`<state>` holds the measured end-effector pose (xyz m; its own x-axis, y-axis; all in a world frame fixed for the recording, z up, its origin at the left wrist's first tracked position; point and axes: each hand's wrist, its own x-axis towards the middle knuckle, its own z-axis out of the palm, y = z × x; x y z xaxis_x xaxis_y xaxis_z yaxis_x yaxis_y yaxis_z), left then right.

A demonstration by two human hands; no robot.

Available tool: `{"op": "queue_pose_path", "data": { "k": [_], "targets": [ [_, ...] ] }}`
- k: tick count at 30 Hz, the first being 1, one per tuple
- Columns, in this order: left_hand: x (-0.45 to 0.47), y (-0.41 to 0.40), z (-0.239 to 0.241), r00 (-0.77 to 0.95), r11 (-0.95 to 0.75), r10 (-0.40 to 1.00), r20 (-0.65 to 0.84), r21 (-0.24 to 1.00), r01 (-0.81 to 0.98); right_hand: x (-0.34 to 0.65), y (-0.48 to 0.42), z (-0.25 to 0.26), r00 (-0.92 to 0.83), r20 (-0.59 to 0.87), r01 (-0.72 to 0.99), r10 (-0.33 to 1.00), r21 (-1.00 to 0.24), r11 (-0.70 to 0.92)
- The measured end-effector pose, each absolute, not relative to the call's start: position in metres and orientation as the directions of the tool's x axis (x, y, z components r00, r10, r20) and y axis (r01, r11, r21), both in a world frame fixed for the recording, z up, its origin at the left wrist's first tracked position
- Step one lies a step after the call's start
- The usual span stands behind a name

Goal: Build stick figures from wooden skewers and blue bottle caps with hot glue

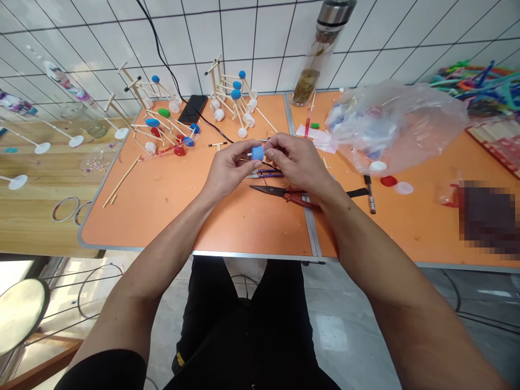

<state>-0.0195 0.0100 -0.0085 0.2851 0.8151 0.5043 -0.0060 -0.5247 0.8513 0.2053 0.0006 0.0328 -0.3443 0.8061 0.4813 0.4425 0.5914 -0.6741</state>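
Head view: orange tabletop with grey metal edging (252,235), white tiled wall behind. Largest thing on it: crumpled translucent plastic bag (430,122), right side, blue and white bits showing through; set off to the side, presumably to leave the middle free for handwork. Pale wooden-stick frames fitted with round coloured plastic caps (153,123) stand toward the back and left, likely so sleeves and elbows don't knock them. Tall clear glass bottle with steel lid (306,86) upright against wall, probably out of spill range.

Left hand (232,162) and right hand (287,154) meet over the middle, raised off the tabletop; seemingly for clearance to turn something small. Dark-bladed pliers with red handles (298,199) lie below the right hand, close by, likely for quick pickup. Black phone (193,110) flat at back. Black marker (370,196) right, near loose flat red disc (389,181) and white disc (403,188).

Smallest, the held piece: round blue plastic cap (257,153), between the hands. Left thumb and fingers clamped on it, apparently steadying it. Right fingertips bunched just beside it; can't tell what they grip, if anything.
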Motion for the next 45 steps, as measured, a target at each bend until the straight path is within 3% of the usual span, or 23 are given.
{"op": "queue_pose_path", "data": {
  "k": [5, 13, 32, 42, 45],
  "targets": [
    [-0.023, 0.009, -0.005, 0.304, -0.624, 0.764, 0.57, 0.772, 0.122, 0.207, -0.002, 0.037, -0.378, 0.455, 0.432, 0.806, -0.683, 0.588],
    [-0.022, 0.003, -0.005, 0.274, -0.613, 0.784, 0.558, 0.767, 0.191, 0.202, -0.001, 0.034, -0.379, 0.46, 0.431, 0.803, -0.681, 0.593],
    [-0.014, 0.0, -0.007, 0.223, -0.479, 0.858, 0.463, 0.878, 0.019, 0.198, -0.003, 0.031, -0.361, 0.484, 0.443, 0.797, -0.663, 0.603],
    [-0.023, -0.001, -0.004, 0.259, -0.572, 0.815, 0.518, 0.789, 0.222, 0.198, -0.004, 0.032, -0.348, 0.338, 0.371, 0.875, -0.808, 0.459],
    [-0.023, 0.003, -0.007, 0.256, -0.559, 0.822, 0.509, 0.806, 0.193, 0.199, -0.002, 0.032, -0.36, 0.29, 0.342, 0.887, -0.843, 0.415]
  ]
}}
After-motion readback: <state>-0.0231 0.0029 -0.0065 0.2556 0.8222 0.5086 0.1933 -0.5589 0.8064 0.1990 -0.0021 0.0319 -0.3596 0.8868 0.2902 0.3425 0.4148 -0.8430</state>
